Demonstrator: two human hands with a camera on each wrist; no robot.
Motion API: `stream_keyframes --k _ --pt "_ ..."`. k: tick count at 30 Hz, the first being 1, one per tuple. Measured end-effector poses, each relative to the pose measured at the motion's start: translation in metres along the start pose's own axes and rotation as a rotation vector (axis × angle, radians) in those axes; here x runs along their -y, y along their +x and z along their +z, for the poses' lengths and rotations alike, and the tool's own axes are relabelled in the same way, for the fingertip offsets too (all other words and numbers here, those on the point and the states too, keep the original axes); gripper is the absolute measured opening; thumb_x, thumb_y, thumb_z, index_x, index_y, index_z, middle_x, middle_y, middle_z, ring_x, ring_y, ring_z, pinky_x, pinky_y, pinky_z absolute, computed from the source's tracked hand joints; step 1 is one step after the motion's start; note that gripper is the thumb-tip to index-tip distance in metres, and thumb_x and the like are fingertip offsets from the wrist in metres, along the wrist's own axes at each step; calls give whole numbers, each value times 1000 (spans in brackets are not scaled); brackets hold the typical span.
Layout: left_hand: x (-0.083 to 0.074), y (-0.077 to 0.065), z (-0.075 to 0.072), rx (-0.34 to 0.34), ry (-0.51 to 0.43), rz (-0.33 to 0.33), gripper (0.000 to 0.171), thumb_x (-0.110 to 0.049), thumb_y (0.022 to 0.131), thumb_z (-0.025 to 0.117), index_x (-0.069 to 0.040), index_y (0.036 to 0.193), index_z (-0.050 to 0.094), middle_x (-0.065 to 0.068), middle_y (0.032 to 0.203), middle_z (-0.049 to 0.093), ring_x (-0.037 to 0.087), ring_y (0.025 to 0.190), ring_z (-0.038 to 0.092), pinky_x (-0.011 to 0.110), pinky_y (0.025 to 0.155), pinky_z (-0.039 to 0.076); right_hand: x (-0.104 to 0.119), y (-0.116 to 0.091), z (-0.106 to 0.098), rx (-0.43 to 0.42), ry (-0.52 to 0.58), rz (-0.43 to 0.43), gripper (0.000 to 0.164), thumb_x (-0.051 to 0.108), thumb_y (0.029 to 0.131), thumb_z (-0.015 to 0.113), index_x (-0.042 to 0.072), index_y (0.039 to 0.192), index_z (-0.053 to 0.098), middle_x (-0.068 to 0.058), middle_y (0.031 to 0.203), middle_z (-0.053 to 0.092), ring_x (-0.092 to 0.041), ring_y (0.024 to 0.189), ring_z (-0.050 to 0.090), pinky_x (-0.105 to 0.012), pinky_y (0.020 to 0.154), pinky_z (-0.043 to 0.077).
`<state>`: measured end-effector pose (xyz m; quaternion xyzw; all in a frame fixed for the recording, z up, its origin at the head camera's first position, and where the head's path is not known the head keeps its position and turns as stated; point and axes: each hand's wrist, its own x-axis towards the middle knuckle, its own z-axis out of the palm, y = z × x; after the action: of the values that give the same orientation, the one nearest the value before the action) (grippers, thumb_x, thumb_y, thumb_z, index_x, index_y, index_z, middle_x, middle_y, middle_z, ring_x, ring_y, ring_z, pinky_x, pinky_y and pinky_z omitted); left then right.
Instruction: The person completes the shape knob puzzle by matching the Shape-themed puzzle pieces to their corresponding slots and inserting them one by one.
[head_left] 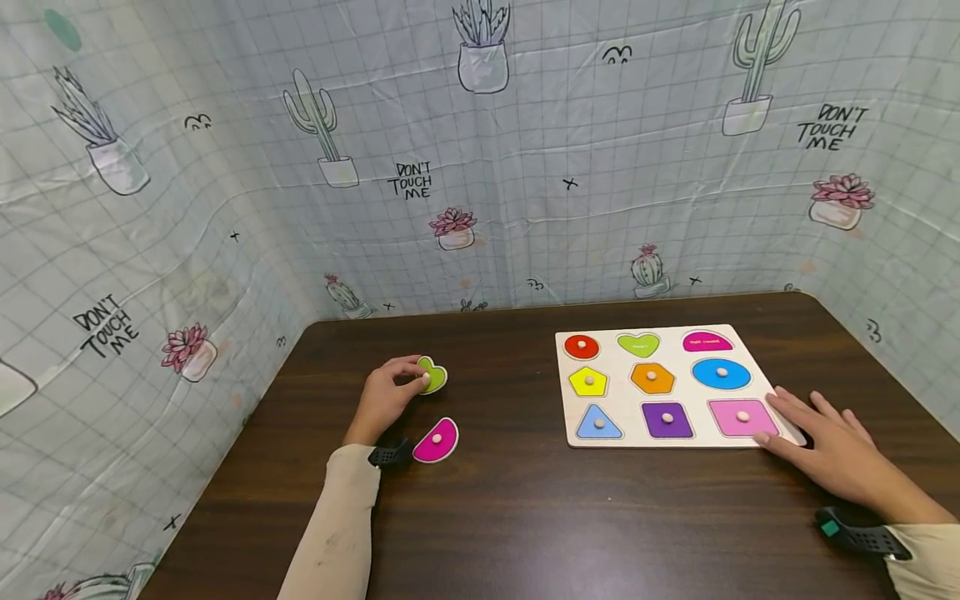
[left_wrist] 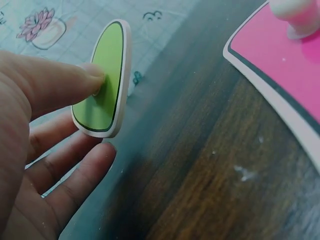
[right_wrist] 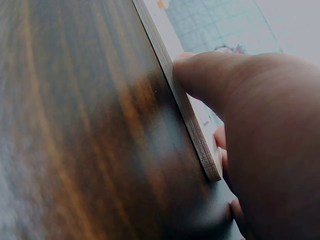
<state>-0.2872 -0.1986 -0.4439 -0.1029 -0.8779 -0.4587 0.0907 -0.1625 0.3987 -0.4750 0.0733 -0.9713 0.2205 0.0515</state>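
Between the thumb and fingers of my left hand [head_left: 387,397] is a green heart-shaped puzzle piece [head_left: 437,376], pinched at its knob. The left wrist view shows this green piece [left_wrist: 107,82] tilted on edge, with the other fingers below and behind it. Near that wrist a magenta half-circle piece [head_left: 436,442] lies on the table. My right hand [head_left: 840,446] rests at the near right corner of the white puzzle board [head_left: 600,396], its thumb along the near edge and its fingers loosely extended. In the right wrist view the thumb [right_wrist: 210,75] touches the board's edge [right_wrist: 192,127].
Knobbed pieces sit in the board, among them a red circle [head_left: 582,347], an orange hexagon [head_left: 652,378] and a blue oval [head_left: 721,373]. The heart and half-circle places in its back row show no knobs. A patterned cloth [head_left: 525,167] encloses the dark wooden table [head_left: 510,500].
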Motion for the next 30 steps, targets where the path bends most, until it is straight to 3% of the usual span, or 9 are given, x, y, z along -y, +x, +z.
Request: stream_keyframes --k 5,14,21,30 --pt "-1 -1 -2 -6 3 0 16 -14 89 76 -1 100 77 12 133 63 31 127 54 48 107 41 0 1 1 -5 4 -8 74 43 98 60 -5 149 37 -34 152 30 -61 141 8 -71 109 -10" --pt "-5 0 5 7 39 -27 20 -16 88 77 -1 102 76 13 131 64 31 112 63 48 99 47 0 1 0 22 -4 23 77 46 99 59 -6 150 33 -36 153 25 -62 141 4 -72 108 -11" --pt "-16 3 18 47 79 7 14 -15 88 77 -5 99 75 11 130 64 29 109 65 47 95 50 1 -1 3 52 24 23 77 45 99 58 -7 150 33 -36 153 24 -63 140 4 -73 107 -12" --pt "-42 13 43 94 24 62 8 -18 89 76 -12 95 76 4 128 65 26 111 63 46 95 50 0 1 1 6 -7 11 76 45 98 60 -7 149 35 -36 151 28 -62 140 5 -72 108 -12"
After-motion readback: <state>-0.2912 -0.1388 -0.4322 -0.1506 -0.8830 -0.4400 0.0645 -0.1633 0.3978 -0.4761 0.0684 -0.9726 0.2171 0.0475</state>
